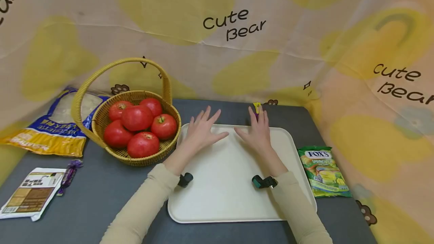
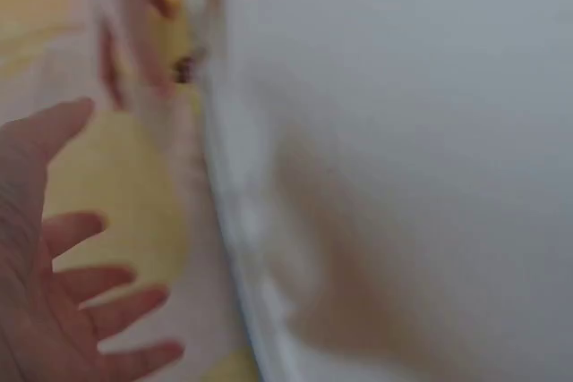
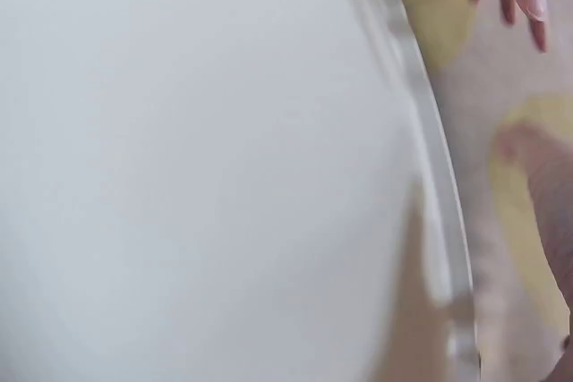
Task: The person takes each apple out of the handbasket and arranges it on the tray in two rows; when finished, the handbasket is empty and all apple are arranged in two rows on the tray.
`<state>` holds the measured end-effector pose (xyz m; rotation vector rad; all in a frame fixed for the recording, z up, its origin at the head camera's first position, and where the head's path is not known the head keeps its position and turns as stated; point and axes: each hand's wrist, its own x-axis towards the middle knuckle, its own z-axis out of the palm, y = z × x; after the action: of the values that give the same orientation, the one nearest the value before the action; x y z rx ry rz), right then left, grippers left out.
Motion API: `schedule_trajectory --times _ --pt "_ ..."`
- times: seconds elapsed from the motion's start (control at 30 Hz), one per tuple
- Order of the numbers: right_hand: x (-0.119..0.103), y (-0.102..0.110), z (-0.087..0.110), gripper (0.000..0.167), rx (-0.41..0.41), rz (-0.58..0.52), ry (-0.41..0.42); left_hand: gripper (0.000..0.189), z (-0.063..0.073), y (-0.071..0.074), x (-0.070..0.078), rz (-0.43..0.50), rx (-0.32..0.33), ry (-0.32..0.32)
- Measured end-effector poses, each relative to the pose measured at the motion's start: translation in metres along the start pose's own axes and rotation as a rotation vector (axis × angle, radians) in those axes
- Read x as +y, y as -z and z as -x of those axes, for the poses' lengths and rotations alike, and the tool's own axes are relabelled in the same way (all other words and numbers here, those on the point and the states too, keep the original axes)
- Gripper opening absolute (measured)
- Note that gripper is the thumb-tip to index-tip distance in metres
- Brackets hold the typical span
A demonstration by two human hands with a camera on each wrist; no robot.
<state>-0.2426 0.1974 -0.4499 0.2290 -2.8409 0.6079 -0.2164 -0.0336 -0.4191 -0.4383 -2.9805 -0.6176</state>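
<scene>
My left hand (image 1: 202,129) hovers over the far left part of a white tray (image 1: 220,199), fingers spread and holding nothing. Over the tray's far right part is my right hand (image 1: 258,133), its fingers also spread with nothing in them. The two thumbs point toward each other across a gap. In the left wrist view the left hand (image 2: 63,284) shows splayed fingers beside the tray's edge. Behind the right fingertips a small yellow and purple wrapper (image 1: 256,107) is partly hidden. Left of the tray stands a yellow wicker basket (image 1: 123,157) with several red tomatoes (image 1: 137,118).
A green Fox's candy bag (image 1: 323,172) lies right of the tray. On the left are a blue and yellow bag (image 1: 54,127), a purple-wrapped sweet (image 1: 69,176) and a white and brown packet (image 1: 34,193). A printed cloth (image 1: 190,59) rises behind the grey table (image 1: 101,206).
</scene>
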Motion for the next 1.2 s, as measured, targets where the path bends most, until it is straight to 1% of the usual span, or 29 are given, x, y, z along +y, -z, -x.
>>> schedule_trajectory --times 0.03,0.1,0.17,0.23,0.27,0.33,0.37,0.43,0.47,0.5,0.53,0.57,0.6,0.63,0.67,0.7,0.73,0.77,0.8,0.83,0.87,0.9,0.93,1.0,1.03,1.1,1.2 --pt "-0.004 0.0 0.002 0.083 -0.015 -0.068 0.017 0.077 0.009 0.007 0.0 0.061 0.01 -0.033" --pt "-0.014 0.003 0.005 0.07 -0.061 -0.22 0.043 0.062 0.03 0.024 -0.004 0.164 0.072 -0.099" --pt "-0.026 0.005 0.006 0.059 -0.112 -0.343 0.065 0.055 0.052 0.043 -0.013 0.244 0.195 -0.179" --pt "-0.041 0.008 0.004 0.055 -0.163 -0.434 0.08 0.052 0.073 0.065 -0.028 0.287 0.366 -0.269" --pt "-0.049 0.009 0.003 0.054 -0.19 -0.471 0.085 0.05 0.083 0.077 -0.036 0.293 0.462 -0.302" --pt "-0.065 0.011 0.0 0.054 -0.24 -0.51 0.085 0.047 0.102 0.102 -0.052 0.276 0.651 -0.36" --pt "-0.073 0.013 -0.001 0.054 -0.266 -0.531 0.083 0.047 0.11 0.113 -0.06 0.274 0.747 -0.377" --pt "-0.091 0.015 -0.003 0.054 -0.319 -0.551 0.079 0.049 0.125 0.135 -0.072 0.277 0.953 -0.385" --pt "-0.099 0.016 -0.004 0.054 -0.342 -0.555 0.076 0.051 0.131 0.143 -0.078 0.273 1.058 -0.372" --pt "-0.107 0.016 -0.005 0.054 -0.364 -0.559 0.075 0.053 0.137 0.151 -0.085 0.277 1.141 -0.344" --pt "-0.115 0.017 -0.006 0.053 -0.382 -0.571 0.08 0.056 0.142 0.156 -0.092 0.284 1.205 -0.312" --pt "-0.123 0.017 -0.007 0.052 -0.398 -0.583 0.09 0.061 0.146 0.16 -0.101 0.294 1.234 -0.269" --pt "-0.13 0.017 -0.008 0.051 -0.413 -0.59 0.099 0.064 0.151 0.163 -0.111 0.311 1.22 -0.218" --pt "-0.137 0.017 -0.009 0.05 -0.423 -0.597 0.113 0.063 0.156 0.164 -0.121 0.336 1.166 -0.145" --pt "-0.144 0.016 -0.01 0.05 -0.432 -0.599 0.132 0.065 0.161 0.165 -0.131 0.36 1.076 -0.064" --pt "-0.15 0.015 -0.011 0.05 -0.441 -0.605 0.151 0.07 0.165 0.164 -0.141 0.385 0.955 0.016" --pt "-0.156 0.014 -0.013 0.051 -0.451 -0.61 0.172 0.074 0.168 0.163 -0.15 0.396 0.82 0.091" --pt "-0.162 0.014 -0.014 0.052 -0.461 -0.613 0.192 0.079 0.171 0.161 -0.158 0.409 0.688 0.158" --pt "-0.168 0.013 -0.015 0.053 -0.471 -0.614 0.21 0.084 0.172 0.159 -0.164 0.428 0.574 0.21" --pt "-0.174 0.011 -0.016 0.054 -0.479 -0.61 0.23 0.087 0.171 0.157 -0.169 0.444 0.483 0.247" --pt "-0.179 0.01 -0.018 0.055 -0.489 -0.609 0.249 0.087 0.171 0.154 -0.174 0.462 0.418 0.26" --pt "-0.185 0.009 -0.019 0.055 -0.5 -0.613 0.266 0.087 0.17 0.152 -0.178 0.484 0.374 0.256" --pt "-0.191 0.008 -0.02 0.055 -0.508 -0.61 0.285 0.085 0.17 0.15 -0.181 0.502 0.347 0.248" --pt "-0.202 0.006 -0.023 0.055 -0.522 -0.6 0.31 0.086 0.169 0.146 -0.187 0.548 0.324 0.212" --pt "-0.208 0.005 -0.025 0.055 -0.53 -0.596 0.324 0.084 0.17 0.144 -0.19 0.554 0.313 0.201" --pt "-0.219 0.004 -0.028 0.058 -0.545 -0.595 0.342 0.077 0.17 0.141 -0.194 0.542 0.292 0.192" --pt "-0.236 0.001 -0.035 0.062 -0.558 -0.578 0.357 0.068 0.171 0.139 -0.197 0.477 0.262 0.207"
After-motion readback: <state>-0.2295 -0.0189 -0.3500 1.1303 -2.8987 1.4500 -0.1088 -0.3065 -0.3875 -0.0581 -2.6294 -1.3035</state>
